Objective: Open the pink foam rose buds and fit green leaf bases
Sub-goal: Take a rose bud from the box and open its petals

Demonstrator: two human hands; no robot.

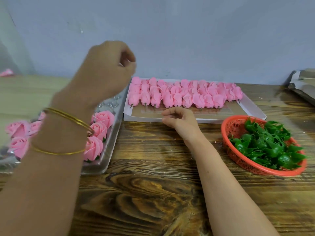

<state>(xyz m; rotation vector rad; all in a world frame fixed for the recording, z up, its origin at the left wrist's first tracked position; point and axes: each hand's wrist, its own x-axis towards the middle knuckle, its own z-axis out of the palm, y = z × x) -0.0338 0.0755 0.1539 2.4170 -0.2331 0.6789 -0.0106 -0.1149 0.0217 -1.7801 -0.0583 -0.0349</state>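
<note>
Rows of closed pink foam rose buds (184, 95) lie on a shallow white tray (252, 106) at the back of the wooden table. Green leaf bases (265, 145) fill a red mesh basket (229, 126) at the right. Opened pink roses (99, 131) with green bases sit in a clear plastic tray (109, 150) at the left. My left hand (109, 68) is raised above that tray's far end, blurred, fingers curled, nothing visible in it. My right hand (179, 119) hovers at the white tray's front edge, fingers loosely bent, empty.
A grey wall stands right behind the table. Folded grey cardboard (301, 86) lies at the far right. A pale wooden surface (25, 92) and a pink scrap (6, 72) sit at the far left. Bare wood grain (153, 184) spreads between my forearms.
</note>
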